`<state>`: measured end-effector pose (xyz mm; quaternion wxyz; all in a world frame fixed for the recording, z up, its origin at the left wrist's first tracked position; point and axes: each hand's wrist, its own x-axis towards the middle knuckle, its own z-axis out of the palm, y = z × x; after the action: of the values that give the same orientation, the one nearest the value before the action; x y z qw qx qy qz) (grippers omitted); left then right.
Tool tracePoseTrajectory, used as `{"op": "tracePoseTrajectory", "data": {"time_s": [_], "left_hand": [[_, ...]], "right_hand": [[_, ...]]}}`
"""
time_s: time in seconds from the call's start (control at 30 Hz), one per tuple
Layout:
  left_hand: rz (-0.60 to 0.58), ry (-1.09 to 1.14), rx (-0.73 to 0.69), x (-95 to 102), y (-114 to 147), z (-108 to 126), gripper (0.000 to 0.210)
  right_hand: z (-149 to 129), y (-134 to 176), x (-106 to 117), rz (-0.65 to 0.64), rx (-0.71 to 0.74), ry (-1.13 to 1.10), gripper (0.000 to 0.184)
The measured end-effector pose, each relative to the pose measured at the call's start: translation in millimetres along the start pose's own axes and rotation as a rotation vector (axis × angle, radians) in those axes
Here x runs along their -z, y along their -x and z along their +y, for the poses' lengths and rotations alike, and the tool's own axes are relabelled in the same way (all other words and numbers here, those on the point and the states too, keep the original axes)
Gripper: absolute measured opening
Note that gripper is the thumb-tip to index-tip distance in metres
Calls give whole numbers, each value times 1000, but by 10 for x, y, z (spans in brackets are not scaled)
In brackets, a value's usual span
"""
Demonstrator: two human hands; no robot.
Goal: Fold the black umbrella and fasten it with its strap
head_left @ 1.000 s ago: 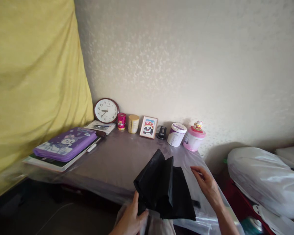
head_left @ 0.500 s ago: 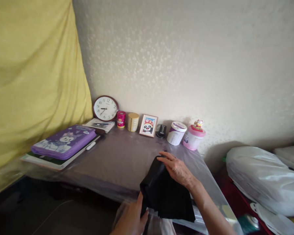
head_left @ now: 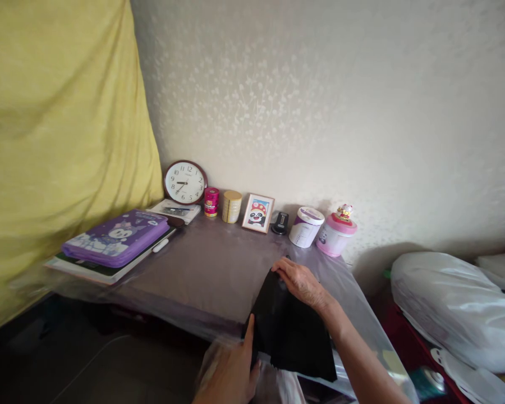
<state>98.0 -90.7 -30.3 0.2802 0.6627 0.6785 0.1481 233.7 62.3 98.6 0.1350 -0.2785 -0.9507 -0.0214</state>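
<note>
A piece of black cloth hangs between my hands over the table's front right part. My right hand pinches its upper edge, with the fingers curled over the far corner. Lower down, my left hand holds the cloth's left side between thumb and fingers. The cloth's ragged lower edge hangs free toward me. What kind of cloth item it is does not show.
Along the wall stand a clock, a pink can, a yellow tin, a framed panda picture, a stapler and two tubs. A purple case lies left; a white bag sits right.
My right hand's fingers have closed on the cloth's upper edge. The cloth's left side, folded over before, now lies flatter and straighter. The view has shifted slightly.
</note>
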Motion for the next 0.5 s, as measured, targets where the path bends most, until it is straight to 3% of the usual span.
{"op": "tracePoseTrajectory", "data": {"time_s": [0.13,0.33,0.5], "left_hand": [[-13,-58,-33,-17,30,83,64],[-46,-77,15,84,133,255,63],[25,-8,82,77,173,288,69]], "right_hand": [[9,-183,-221,-24,34,42,23],[13,-295,-510,-162,-3,114,24],[32,-231,-637,-245,-19,147,25]]}}
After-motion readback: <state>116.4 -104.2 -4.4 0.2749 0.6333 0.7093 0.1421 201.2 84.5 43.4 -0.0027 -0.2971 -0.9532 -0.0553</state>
